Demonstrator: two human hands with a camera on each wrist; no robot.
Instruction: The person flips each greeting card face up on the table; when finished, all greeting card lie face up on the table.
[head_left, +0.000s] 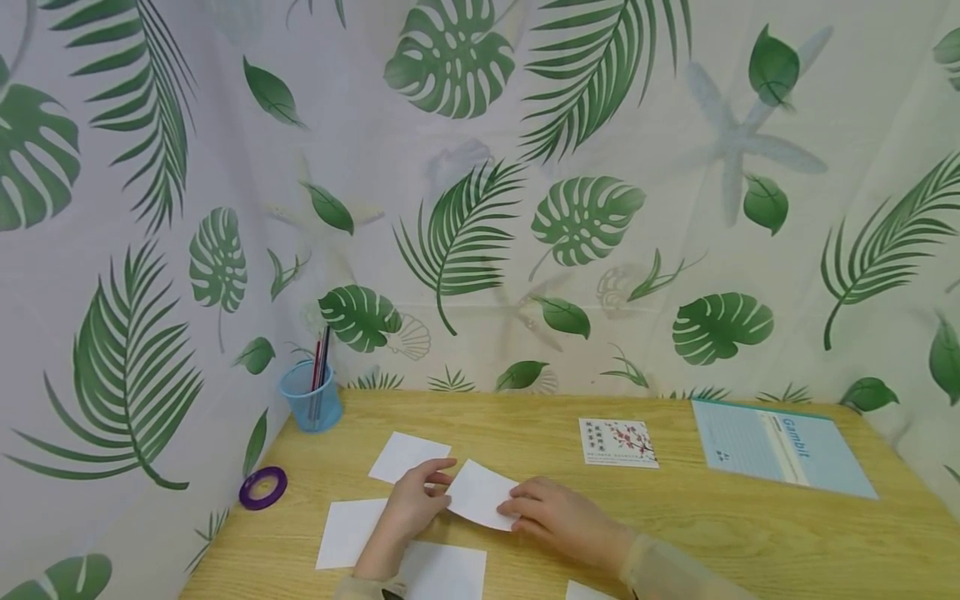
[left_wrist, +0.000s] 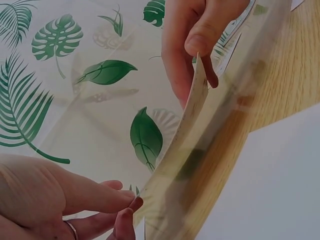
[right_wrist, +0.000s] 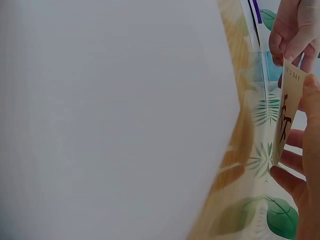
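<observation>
A white card [head_left: 483, 495] is held up between both hands, slightly bent, its blank side showing in the head view. My left hand [head_left: 414, 502] pinches its left edge between thumb and fingers, and in the left wrist view that hand [left_wrist: 65, 200] wears a ring. At the opposite edge, my right hand [head_left: 558, 517] grips the card with thumb and fingers. Dark print, partly readable as "'S DAY", shows on the card's other side [right_wrist: 287, 102] in the right wrist view. White cards [head_left: 408, 457] [head_left: 348, 529] [head_left: 446, 571] lie around the left forearm.
A card with red blossoms [head_left: 618, 442] and a pale blue notebook [head_left: 783, 446] lie toward the back right. At the left stand a blue mesh pen cup [head_left: 311, 400] and a purple tape roll [head_left: 262, 488]. Leaf-patterned cloth [head_left: 480, 350] borders the wooden table [head_left: 712, 533].
</observation>
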